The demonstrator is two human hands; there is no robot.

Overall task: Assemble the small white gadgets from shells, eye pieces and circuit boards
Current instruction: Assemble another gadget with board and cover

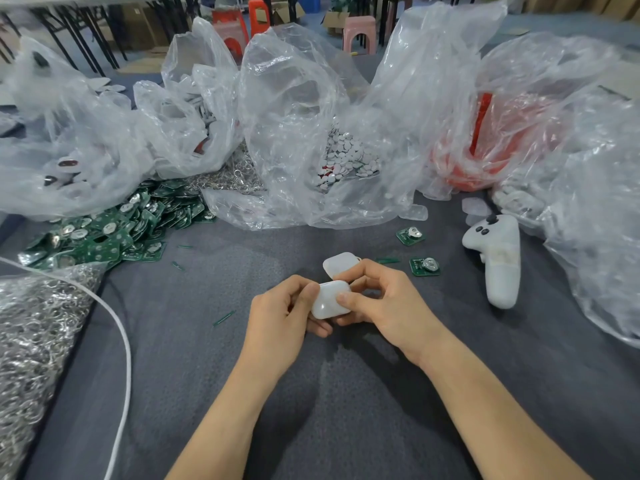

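The left hand (287,313) and right hand (384,299) met at mid-worktop (207,375), both pinching a white shell (329,299) whose underside their fingers hid. A second shell piece (341,263) stood just behind, its lower edge covered. Crumpled clear bags (298,109) along the far edge blurred their contents, save small white discs (343,157). Green circuit boards (104,230) lay heaped toward the left edge, with two loose boards (410,234) and a white controller (498,261) toward the right. Board print was too small to read.
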